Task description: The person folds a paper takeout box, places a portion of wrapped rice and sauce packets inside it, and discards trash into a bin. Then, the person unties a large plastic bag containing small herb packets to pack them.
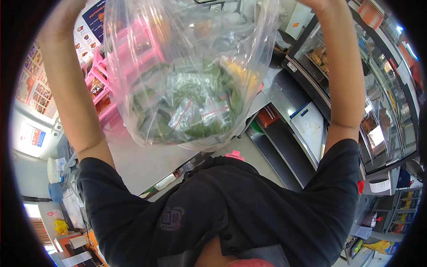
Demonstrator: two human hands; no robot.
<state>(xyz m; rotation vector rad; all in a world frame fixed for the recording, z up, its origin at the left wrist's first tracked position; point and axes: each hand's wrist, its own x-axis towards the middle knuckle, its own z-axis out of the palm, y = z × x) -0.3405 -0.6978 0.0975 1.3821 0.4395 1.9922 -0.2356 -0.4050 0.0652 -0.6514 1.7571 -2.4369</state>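
Note:
A large clear plastic bag (129, 107) hangs upright between my raised arms. Inside it lie green leaf-like contents (200, 84) and small clear packets (180, 115) with red lines across them. Something yellow (243, 75) shows through or beside the bag's right side. My left hand (62, 18) is up at the top left edge, only its wrist end in view. At the top right, my right hand (318, 3) is cut off by the frame. The fingers of both hands are out of sight, so their grip on the bag's top does not show.
A pale counter (129, 164) lies below the bag, with a pink rack (100, 80) behind. Right are a cutting board (309, 124) with a blue-handled knife (299, 111), open shelves (275, 147) and a glass food display case (378, 102). Posters (38, 80) hang left.

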